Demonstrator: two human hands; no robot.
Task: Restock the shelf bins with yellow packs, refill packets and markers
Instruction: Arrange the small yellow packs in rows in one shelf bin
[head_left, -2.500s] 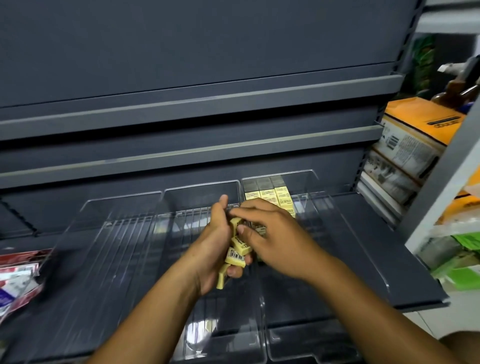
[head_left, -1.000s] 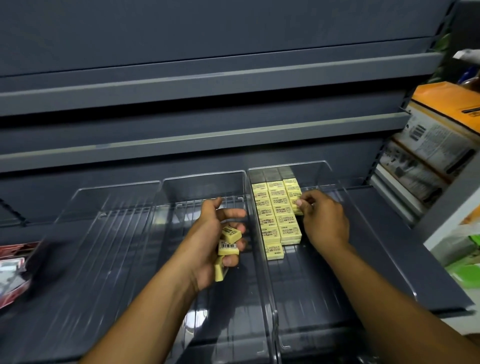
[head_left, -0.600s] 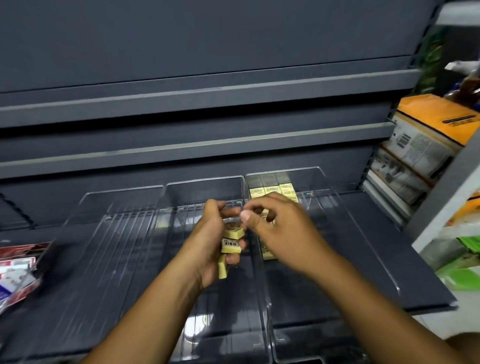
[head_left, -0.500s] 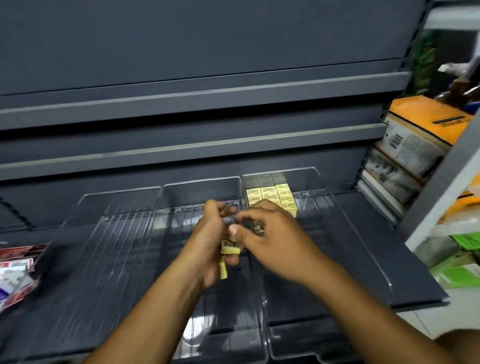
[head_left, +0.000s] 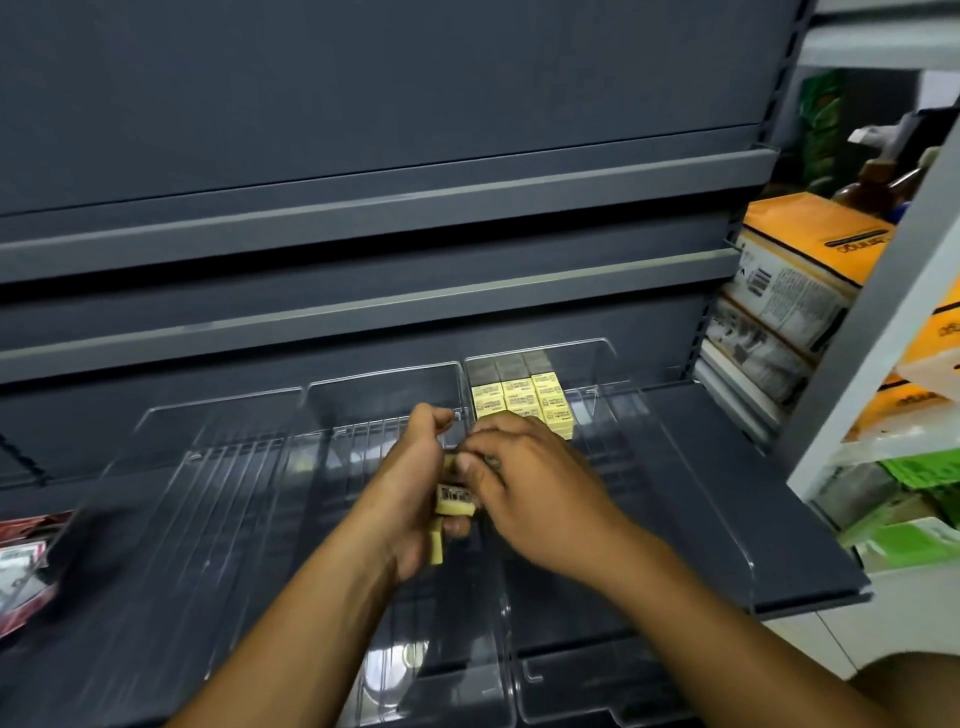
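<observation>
Just above the wall between the middle bin and the right bin, a handful of yellow packs sits in the left hand. This hand is turned palm to the right, its fingers curled round the small stack from below and its thumb raised at the far side. One pack shows a barcode label, and another sticks out under the fingers. The right hand reaches in from the right, back of the hand up, with thumb and curled forefinger closed on the top pack of that stack. Both forearms come up from the near edge and meet at the middle.

Beyond the knuckles, rows of yellow packs lie flat at the far end of the right bin, set side by side against its left wall. The left bin stands beside the middle one, all three of clear plastic on a dark grey shelf.

Further right, on a neighbouring rack, orange-and-white boxes are stacked, with green packets lower down. Red packets lie at the far left edge, blurred.
</observation>
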